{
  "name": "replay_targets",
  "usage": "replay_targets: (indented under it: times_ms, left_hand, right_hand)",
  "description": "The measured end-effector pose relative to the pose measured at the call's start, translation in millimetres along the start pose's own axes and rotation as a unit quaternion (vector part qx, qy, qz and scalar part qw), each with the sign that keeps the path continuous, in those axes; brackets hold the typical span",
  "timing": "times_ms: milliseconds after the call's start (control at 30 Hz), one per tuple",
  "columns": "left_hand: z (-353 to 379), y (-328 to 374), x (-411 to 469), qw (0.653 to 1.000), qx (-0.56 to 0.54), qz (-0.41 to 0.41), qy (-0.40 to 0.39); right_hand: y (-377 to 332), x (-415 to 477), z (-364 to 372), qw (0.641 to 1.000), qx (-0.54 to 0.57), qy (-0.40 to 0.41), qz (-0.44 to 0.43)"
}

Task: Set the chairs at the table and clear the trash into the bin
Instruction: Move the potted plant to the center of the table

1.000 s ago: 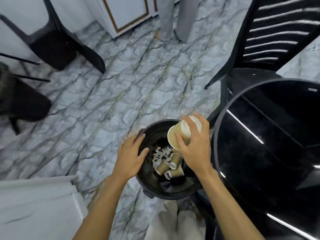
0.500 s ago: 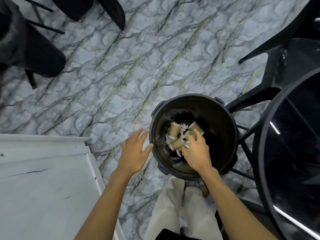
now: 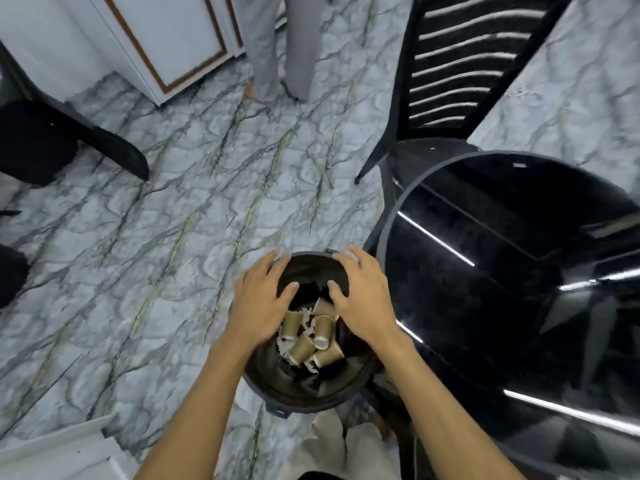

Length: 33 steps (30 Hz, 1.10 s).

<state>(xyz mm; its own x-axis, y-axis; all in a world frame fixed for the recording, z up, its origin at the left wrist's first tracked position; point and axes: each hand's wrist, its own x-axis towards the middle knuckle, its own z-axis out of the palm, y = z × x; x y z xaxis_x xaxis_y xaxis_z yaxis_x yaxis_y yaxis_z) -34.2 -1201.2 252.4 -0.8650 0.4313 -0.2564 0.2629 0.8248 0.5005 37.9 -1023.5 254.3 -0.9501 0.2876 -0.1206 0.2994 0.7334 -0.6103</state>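
Note:
A round black bin [image 3: 277, 393] stands on the marble floor at my feet. Several brown paper cups [image 3: 304, 344] and white paper scraps lie inside it. My left hand [image 3: 261, 304] hovers over the bin's left rim with fingers spread, holding nothing. My right hand [image 3: 363, 299] hovers over the right rim, also spread and empty. A glossy black round table [image 3: 519, 289] is right of the bin. A black slatted chair [image 3: 457, 64] stands behind the table, its seat at the table's edge.
Another black chair [image 3: 52, 140] stands at the far left. A white cabinet [image 3: 166, 39] and a person's grey trouser legs [image 3: 277, 46] are at the back. A white surface [image 3: 52, 455] fills the lower left corner. Marble floor lies between.
My right hand held a stack of cups above the bin, pushed them in, then let go. Both hands now hover empty over the rim. My view has tilted back up.

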Motion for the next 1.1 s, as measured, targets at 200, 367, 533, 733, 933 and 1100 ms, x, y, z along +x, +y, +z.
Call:
replay_targets:
  times_ms: [200,367,533,733,933,1100]
  left_hand:
    - [29,93,40,0.989,0.024,0.142,-0.044]
    - [74,164,61,0.966,0.037,0.237,-0.095]
    - [111,229,71,0.948,0.036,0.298,-0.11]
    - [149,286,91,0.931,0.041,0.339,-0.129]
    - [185,327,118,0.927,0.047,0.349,-0.132]
    - [218,352,140,0.925,0.049,0.362,-0.106]
  right_hand:
    - [60,-32,-78,0.987,0.029,0.117,0.108]
    - [123,-73,-131,0.949,0.06,0.22,0.217]
    - [182,-109,-168,0.893,0.098,0.326,0.295]
    - [235,-117,-204,0.835,0.134,0.407,0.346]
    - [284,-102,-225,0.798,0.162,0.453,0.363]
    - [316,-80,-231,0.787,0.183,0.473,0.351]
